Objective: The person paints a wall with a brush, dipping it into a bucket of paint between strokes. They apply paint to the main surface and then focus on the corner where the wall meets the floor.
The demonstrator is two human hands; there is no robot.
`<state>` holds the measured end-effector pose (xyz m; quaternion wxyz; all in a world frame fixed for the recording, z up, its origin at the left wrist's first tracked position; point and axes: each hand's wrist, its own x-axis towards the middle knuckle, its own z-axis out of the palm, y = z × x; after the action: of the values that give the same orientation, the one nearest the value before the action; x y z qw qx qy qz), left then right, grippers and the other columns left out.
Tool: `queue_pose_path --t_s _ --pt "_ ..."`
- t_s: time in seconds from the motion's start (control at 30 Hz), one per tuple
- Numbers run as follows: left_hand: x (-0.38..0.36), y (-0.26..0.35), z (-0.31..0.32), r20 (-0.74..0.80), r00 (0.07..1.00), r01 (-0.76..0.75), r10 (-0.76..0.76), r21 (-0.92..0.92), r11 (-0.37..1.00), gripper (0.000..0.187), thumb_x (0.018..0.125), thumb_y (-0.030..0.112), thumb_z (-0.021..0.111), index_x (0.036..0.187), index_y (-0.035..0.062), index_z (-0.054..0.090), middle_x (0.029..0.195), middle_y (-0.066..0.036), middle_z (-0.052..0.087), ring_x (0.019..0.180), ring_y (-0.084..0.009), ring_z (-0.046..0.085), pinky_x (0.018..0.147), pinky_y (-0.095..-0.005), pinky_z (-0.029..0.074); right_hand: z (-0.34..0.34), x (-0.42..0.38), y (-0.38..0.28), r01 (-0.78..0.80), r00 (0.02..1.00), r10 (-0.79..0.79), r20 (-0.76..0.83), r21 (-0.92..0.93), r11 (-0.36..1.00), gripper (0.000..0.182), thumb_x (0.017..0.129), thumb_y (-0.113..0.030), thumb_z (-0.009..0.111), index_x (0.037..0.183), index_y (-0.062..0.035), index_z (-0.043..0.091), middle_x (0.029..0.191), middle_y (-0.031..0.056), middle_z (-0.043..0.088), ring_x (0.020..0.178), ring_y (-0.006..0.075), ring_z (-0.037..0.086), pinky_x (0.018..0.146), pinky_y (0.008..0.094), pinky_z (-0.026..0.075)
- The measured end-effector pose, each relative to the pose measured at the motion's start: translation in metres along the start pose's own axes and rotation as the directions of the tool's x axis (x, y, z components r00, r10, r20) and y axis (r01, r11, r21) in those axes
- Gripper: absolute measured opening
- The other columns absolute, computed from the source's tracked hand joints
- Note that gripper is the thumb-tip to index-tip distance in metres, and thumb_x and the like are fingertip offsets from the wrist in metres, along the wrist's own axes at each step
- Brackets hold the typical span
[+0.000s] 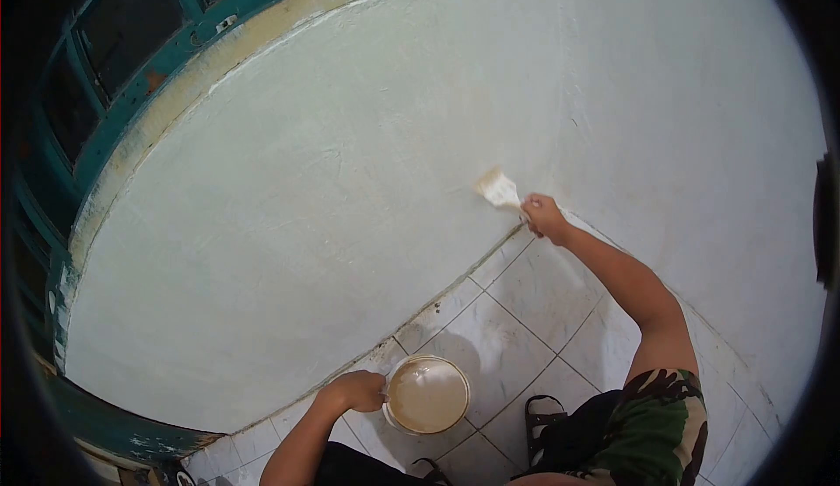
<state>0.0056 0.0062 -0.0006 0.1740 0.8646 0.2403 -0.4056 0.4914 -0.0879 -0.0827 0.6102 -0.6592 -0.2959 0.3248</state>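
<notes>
My right hand (544, 218) is closed round the handle of a wide paint brush (499, 188). Its pale bristles point up and left against the light wall (350, 153), near the corner low down. At the bottom centre, my left hand (357, 391) grips the left rim of a round bucket (428, 395) with cream-coloured paint inside. The bucket is over the tiled floor; whether it rests there I cannot tell.
A green window frame (197, 31) with a worn cream sill (254, 38) curves along the upper left. White floor tiles (525, 298) meet the wall in a diagonal edge. My sandalled foot (544, 416) stands right of the bucket.
</notes>
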Motion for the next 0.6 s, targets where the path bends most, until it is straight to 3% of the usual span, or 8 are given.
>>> queue_pose_path --t_s 0.07,0.13,0.27,0.33,0.47,0.57,0.6 --pt "-0.002 0.002 0.0 0.014 1.0 0.023 -0.023 0.003 1.0 0.039 0.092 0.032 0.061 0.107 -0.0034 0.068 0.105 -0.027 0.069 0.103 -0.0403 0.066 0.089 -0.0473 0.051 -0.006 0.002 0.034 -0.033 0.999 0.034 0.007 -0.038 0.999 0.022 0.096 -0.024 0.056 0.087 -0.0049 0.059 0.063 0.0038 0.055 0.045 0.0115 0.047 0.038 0.0296 0.036" --pt "0.0 -0.002 0.004 -0.028 1.0 -0.013 0.013 -0.007 1.0 0.038 0.092 0.033 0.06 0.104 -0.0022 0.066 0.093 -0.026 0.068 0.093 -0.0418 0.066 0.081 -0.0483 0.05 -0.006 0.002 0.045 -0.253 0.967 0.244 -0.067 -0.186 0.949 0.02 0.09 -0.02 0.056 0.084 -0.002 0.064 0.066 0.0083 0.059 0.046 0.0138 0.049 0.038 0.0314 0.037" --pt "0.002 -0.003 0.007 -0.03 0.999 -0.023 0.022 -0.028 0.999 0.039 0.092 0.033 0.06 0.104 -0.0028 0.065 0.094 -0.026 0.068 0.093 -0.0419 0.065 0.082 -0.0484 0.05 -0.006 0.034 0.013 -0.089 0.994 0.078 -0.078 -0.148 0.985 0.025 0.087 -0.018 0.058 0.075 0.0032 0.063 0.062 0.0116 0.058 0.046 0.0173 0.052 0.038 0.0343 0.037" --pt "0.004 -0.004 0.006 -0.016 0.999 -0.029 0.029 -0.013 0.999 0.04 0.092 0.034 0.06 0.105 -0.0034 0.065 0.094 -0.026 0.068 0.094 -0.042 0.065 0.082 -0.0487 0.05 -0.001 0.027 -0.045 -0.048 0.988 0.018 -0.153 -0.196 0.979 0.026 0.087 -0.017 0.059 0.072 0.0039 0.062 0.061 0.0113 0.057 0.046 0.0176 0.051 0.038 0.0348 0.037" --pt "0.003 -0.005 0.007 -0.042 0.998 -0.039 0.038 -0.028 0.999 0.041 0.092 0.035 0.061 0.105 -0.0036 0.065 0.095 -0.026 0.068 0.095 -0.042 0.065 0.083 -0.0488 0.05 0.001 -0.008 -0.149 0.151 0.963 -0.183 -0.198 -0.165 0.975 0.022 0.088 -0.018 0.059 0.077 0.0009 0.062 0.062 0.0072 0.057 0.046 0.0134 0.049 0.038 0.0312 0.035" --pt "0.002 -0.003 0.005 -0.006 1.0 -0.021 0.021 0.005 1.0 0.042 0.092 0.033 0.062 0.107 -0.0056 0.068 0.105 -0.028 0.068 0.103 -0.0409 0.066 0.089 -0.047 0.051 -0.005 -0.032 -0.203 0.217 0.956 -0.234 -0.177 -0.11 0.97 0.017 0.09 -0.016 0.058 0.084 -0.0017 0.062 0.065 0.0049 0.057 0.046 0.01 0.047 0.039 0.0288 0.034" --pt "0.004 -0.006 0.004 -0.011 1.0 -0.03 0.03 -0.004 1.0 0.042 0.092 0.034 0.061 0.107 -0.005 0.066 0.101 -0.028 0.068 0.1 -0.0417 0.065 0.086 -0.0482 0.05 -0.007 -0.037 -0.218 0.313 0.94 -0.308 -0.146 0.014 0.95 0.015 0.092 -0.016 0.058 0.087 -0.0019 0.061 0.066 0.0042 0.057 0.047 0.0087 0.046 0.039 0.0276 0.034"
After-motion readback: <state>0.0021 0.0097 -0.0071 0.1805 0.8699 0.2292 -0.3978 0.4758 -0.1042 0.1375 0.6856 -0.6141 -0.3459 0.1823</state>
